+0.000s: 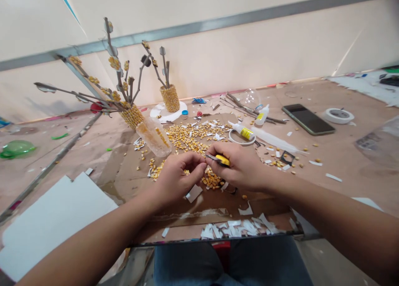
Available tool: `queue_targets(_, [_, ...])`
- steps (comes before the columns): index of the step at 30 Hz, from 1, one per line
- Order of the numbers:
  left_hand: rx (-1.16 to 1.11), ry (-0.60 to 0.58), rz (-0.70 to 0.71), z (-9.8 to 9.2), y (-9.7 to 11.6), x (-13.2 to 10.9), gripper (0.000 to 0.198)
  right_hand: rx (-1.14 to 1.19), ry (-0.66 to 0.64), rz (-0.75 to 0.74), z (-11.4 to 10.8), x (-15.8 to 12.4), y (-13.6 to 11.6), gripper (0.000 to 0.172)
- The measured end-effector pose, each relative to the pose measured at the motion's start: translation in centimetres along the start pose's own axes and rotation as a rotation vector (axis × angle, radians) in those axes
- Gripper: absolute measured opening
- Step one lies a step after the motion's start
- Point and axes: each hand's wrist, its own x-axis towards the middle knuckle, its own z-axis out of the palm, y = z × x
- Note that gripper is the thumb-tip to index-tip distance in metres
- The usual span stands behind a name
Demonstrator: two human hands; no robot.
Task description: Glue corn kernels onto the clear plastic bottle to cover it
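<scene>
My right hand (238,163) is closed round a small yellow and black utility knife (222,159), its dark end pointing left toward my other hand. Fingertips pinched together, my left hand (183,171) meets the knife's tip; whatever sits between those fingers is too small to make out. Beneath both hands spreads a pile of yellow corn kernels (190,136) mixed with white scraps. Just beyond my left hand, a clear plastic cup (154,138) leans against a kernel-covered vase (132,116) of twigs, some bearing kernel clusters.
A second kernel-covered vase (170,98) stands behind on a white disc. Toward the right lie glue bottles (245,131), a phone (308,119), a tape roll (339,115) and loose twigs (243,105). White card (59,219) lies at left; paper scraps (237,229) line the front edge.
</scene>
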Motion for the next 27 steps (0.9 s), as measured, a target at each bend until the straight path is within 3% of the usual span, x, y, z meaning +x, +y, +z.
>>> queue_targets(6, [-0.021,0.04,0.01,0.0,-0.4,-0.1,0.016,0.048,0.003,0.049,0.2,0.4,0.4,0.02])
queue_targets(11, [-0.218,0.068,-0.044,0.0,-0.9,0.2,0.021,0.087,0.03,0.031,0.1,0.0,0.7,0.007])
queue_targets(15, [-0.453,-0.013,-0.14,-0.2,-0.5,0.5,0.034,0.141,0.118,-0.077,0.2,-0.1,0.8,0.011])
queue_targets(18, [-0.583,-0.068,-0.233,-0.3,-0.1,0.6,0.045,0.166,0.161,-0.169,0.4,0.1,1.1,0.002])
queue_targets(27, [-0.636,-0.172,-0.313,-0.5,0.0,0.2,0.044,0.18,0.145,-0.287,0.2,-0.4,0.9,0.012])
